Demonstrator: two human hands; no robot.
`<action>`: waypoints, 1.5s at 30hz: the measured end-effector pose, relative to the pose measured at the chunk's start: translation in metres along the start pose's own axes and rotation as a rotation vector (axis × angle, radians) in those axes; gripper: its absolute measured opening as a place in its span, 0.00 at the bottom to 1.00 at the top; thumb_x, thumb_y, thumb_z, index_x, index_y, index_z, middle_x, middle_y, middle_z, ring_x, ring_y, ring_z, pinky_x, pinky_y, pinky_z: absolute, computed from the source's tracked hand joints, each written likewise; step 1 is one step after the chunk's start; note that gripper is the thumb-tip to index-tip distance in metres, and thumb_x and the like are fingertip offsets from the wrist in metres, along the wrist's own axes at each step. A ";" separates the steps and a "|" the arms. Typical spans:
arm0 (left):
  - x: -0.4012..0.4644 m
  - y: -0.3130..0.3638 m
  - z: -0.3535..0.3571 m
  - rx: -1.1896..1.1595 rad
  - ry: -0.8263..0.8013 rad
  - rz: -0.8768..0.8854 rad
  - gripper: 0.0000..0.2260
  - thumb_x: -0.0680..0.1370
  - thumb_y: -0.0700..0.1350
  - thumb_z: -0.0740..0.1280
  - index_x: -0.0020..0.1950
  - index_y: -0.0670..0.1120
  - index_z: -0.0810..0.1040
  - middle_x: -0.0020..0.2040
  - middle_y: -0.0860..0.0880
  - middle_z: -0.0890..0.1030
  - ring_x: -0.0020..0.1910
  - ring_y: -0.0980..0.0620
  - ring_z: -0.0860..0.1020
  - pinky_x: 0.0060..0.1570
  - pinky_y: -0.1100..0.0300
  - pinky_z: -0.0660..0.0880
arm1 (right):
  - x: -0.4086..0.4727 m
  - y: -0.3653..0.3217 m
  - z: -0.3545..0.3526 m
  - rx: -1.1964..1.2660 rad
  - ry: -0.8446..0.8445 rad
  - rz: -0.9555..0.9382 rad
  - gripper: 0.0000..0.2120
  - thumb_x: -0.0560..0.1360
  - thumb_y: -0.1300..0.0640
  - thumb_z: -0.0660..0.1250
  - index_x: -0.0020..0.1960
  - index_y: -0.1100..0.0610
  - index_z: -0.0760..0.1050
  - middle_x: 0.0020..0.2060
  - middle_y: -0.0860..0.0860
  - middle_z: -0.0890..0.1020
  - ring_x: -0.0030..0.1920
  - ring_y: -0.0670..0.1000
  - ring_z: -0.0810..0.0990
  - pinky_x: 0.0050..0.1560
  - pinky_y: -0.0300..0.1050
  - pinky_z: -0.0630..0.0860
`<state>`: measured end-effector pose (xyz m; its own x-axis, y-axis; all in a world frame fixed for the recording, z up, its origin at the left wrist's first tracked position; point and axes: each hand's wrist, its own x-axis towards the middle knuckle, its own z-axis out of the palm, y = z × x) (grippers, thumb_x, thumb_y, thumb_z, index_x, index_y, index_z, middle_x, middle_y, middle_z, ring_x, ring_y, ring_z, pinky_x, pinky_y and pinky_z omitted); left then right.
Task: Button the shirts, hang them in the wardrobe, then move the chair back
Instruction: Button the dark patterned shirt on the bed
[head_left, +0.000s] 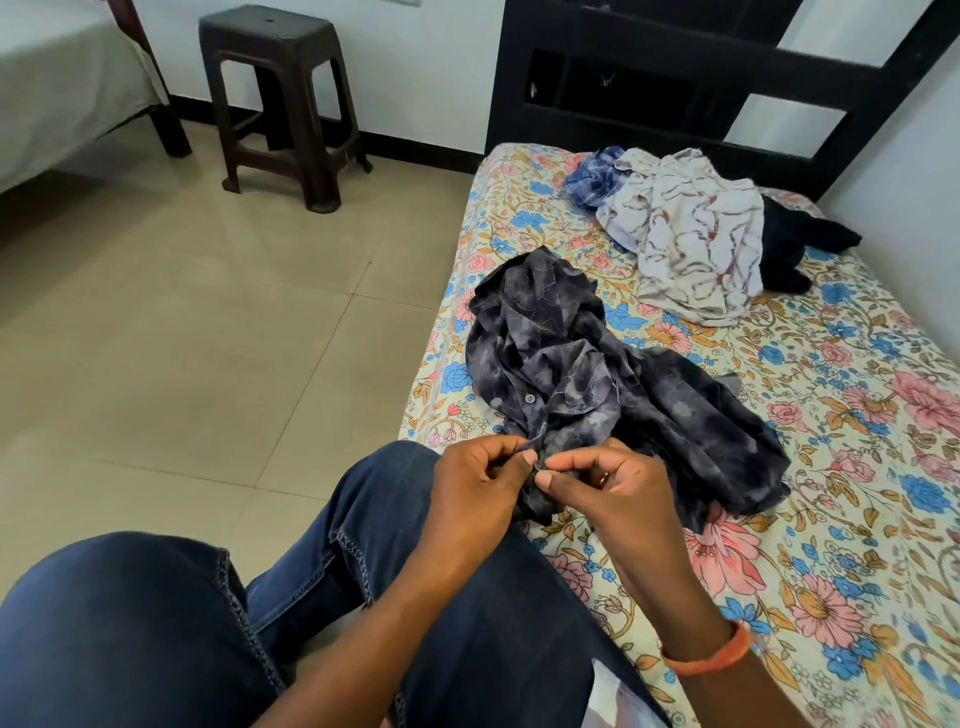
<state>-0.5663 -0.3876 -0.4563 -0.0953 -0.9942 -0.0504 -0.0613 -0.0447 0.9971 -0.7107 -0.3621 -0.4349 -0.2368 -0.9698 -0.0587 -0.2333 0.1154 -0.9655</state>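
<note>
dark shirt (597, 374): crumpled on the bed (779, 519), front edge at your knee | left hand (480, 480) and right hand (597, 480): both pinch that edge | thin, limp, slippery; hold beside the button

1. Two hands are in view: the left hand (475, 475) and the right hand (597, 480), both pinching the same dark fabric edge.
2. Four garments lie on the bed: one dark grey patterned shirt (613, 374), one white shirt with reddish-brown streaks (696, 244), one blue-and-white checked shirt (592, 176), and one black garment (795, 244) whose kind cannot be told.
3. One button (529, 398) shows plainly on the grey shirt.
4. One dark brown plastic stool (283, 98) stands on the floor.
5. Two beds appear: one with a floral sheet (831, 467), one with a pale sheet (62, 93).
6. One orange wristband (711, 657) and one ring (602, 478) are worn.
</note>
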 end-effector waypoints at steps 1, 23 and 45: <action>0.000 -0.002 0.000 0.023 0.009 0.006 0.08 0.79 0.40 0.68 0.42 0.44 0.83 0.35 0.43 0.82 0.32 0.52 0.74 0.33 0.56 0.72 | 0.000 0.000 0.001 0.015 0.004 0.024 0.07 0.65 0.62 0.81 0.39 0.54 0.86 0.38 0.51 0.83 0.39 0.49 0.84 0.43 0.41 0.80; -0.006 -0.003 0.009 0.079 0.090 0.010 0.09 0.79 0.39 0.68 0.45 0.51 0.83 0.39 0.56 0.84 0.39 0.60 0.81 0.38 0.69 0.75 | -0.005 0.013 0.025 0.131 0.077 0.239 0.05 0.76 0.65 0.71 0.50 0.59 0.84 0.44 0.55 0.87 0.49 0.53 0.86 0.56 0.52 0.81; -0.006 -0.007 0.004 0.672 -0.024 0.423 0.05 0.78 0.43 0.65 0.43 0.45 0.78 0.39 0.52 0.77 0.39 0.55 0.72 0.39 0.58 0.72 | -0.004 0.025 0.018 -0.470 0.166 -0.316 0.05 0.78 0.64 0.67 0.48 0.54 0.78 0.44 0.45 0.78 0.46 0.43 0.77 0.48 0.44 0.75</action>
<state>-0.5691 -0.3812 -0.4630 -0.2652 -0.9110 0.3159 -0.6009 0.4124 0.6847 -0.6987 -0.3597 -0.4634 -0.2234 -0.9303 0.2910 -0.7004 -0.0544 -0.7117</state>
